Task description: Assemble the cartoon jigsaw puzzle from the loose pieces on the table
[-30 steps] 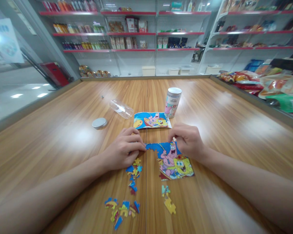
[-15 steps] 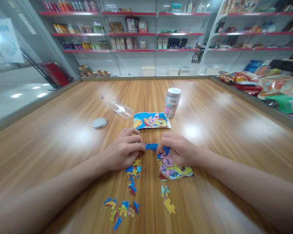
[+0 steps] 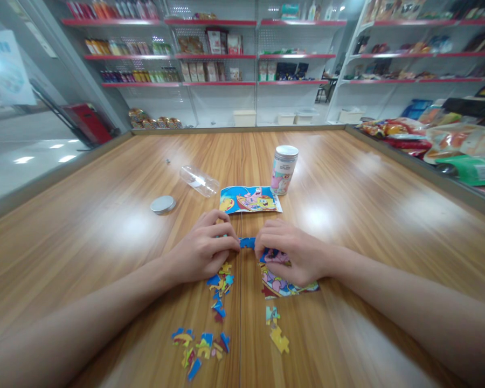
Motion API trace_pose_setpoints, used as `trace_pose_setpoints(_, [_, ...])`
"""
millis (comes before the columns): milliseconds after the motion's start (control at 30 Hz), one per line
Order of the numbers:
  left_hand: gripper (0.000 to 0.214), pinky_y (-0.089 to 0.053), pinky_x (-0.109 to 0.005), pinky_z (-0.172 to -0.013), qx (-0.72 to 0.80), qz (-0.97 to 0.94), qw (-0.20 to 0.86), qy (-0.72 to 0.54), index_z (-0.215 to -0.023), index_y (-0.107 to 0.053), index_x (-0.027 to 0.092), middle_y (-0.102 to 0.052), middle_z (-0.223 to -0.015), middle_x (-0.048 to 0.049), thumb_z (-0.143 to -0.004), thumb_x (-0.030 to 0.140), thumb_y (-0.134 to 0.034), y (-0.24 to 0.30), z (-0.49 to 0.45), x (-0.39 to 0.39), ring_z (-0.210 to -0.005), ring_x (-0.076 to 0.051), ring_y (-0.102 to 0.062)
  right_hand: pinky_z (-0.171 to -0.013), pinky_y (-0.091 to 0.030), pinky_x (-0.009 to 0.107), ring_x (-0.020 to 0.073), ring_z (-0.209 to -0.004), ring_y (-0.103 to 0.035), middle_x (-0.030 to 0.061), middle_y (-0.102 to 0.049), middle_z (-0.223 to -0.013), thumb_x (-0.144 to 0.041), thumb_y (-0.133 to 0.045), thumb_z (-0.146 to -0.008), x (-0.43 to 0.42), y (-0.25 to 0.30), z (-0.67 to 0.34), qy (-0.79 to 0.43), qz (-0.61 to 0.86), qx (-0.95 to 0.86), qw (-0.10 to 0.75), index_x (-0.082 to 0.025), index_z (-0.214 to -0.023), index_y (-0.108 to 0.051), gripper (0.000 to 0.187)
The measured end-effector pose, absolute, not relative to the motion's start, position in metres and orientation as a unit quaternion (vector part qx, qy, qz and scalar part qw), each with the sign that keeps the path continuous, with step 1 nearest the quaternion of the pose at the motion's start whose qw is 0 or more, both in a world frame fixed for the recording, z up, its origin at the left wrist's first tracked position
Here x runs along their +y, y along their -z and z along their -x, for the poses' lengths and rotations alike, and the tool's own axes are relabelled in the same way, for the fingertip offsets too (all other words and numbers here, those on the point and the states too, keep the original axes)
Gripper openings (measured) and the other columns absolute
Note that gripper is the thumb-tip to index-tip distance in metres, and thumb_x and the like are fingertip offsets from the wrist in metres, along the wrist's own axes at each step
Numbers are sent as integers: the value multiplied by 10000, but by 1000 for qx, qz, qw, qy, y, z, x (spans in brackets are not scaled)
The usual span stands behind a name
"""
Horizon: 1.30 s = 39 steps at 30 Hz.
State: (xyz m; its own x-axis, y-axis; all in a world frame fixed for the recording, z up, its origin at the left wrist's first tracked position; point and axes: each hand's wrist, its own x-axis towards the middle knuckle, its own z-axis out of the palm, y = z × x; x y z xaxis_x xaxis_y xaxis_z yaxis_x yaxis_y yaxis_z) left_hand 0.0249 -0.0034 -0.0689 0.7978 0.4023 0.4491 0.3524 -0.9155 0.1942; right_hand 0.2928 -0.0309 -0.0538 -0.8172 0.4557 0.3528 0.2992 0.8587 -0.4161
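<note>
Since the earlier frames our right hand point(image 3: 290, 250) has shifted leftward from the upper right corner of the puzzle point(image 3: 285, 288) to its upper left, while our left hand point(image 3: 208, 243) stays put. From the head view we see SpongeBob and Patrick on the picture sheet point(image 3: 242, 200), beside a lidded can point(image 3: 283, 175) whose label print is too small for us to read, and the puzzle lies nearer on the table point(image 3: 388, 226), partly beneath our right hand. Both hands are half curled, fingertips down at either end of the visible blue strip point(image 3: 248, 243), and we cannot tell whether either pinches a piece.
</note>
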Motion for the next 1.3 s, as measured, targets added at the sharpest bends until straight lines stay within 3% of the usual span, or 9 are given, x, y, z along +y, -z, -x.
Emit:
trace_pose_setpoints(767, [274, -457, -451, -1003, 176, -952, 63, -241, -957, -694, 208, -645, -869, -46, -844, 19, -529, 69, -24, -4, -921, -202, -505, -823, -386, 353, 186, -888, -558, 35, -665, -909, -42, -584, -766, -30, 60, -290, -162, 209, -932, 247, -178, -860, -651, 179])
trace_pose_setpoints(1100, [280, -461, -451, -966, 174, -953, 60, -240, -960, -694, 220, -646, -877, -47, -838, 23, -537, 70, -24, -2, -948, -214, -516, -907, -374, 401, 221, -1006, -509, 62, -578, -1046, -160, -648, -819, -33, 57, -294, -127, 272, -934, 196, -210, -972, -661, 161])
trace_pose_setpoints(1300, [274, -467, -456, -970, 170, -952, 56, -250, -958, -691, 219, -650, -884, -50, -839, 22, -545, 69, -25, -3, -961, -220, -507, -905, -370, 405, 225, -982, -498, 67, -548, -1026, -176, -629, -822, -34, 52, -292, -119, 296, -932, 172, -206, -989, -650, 170])
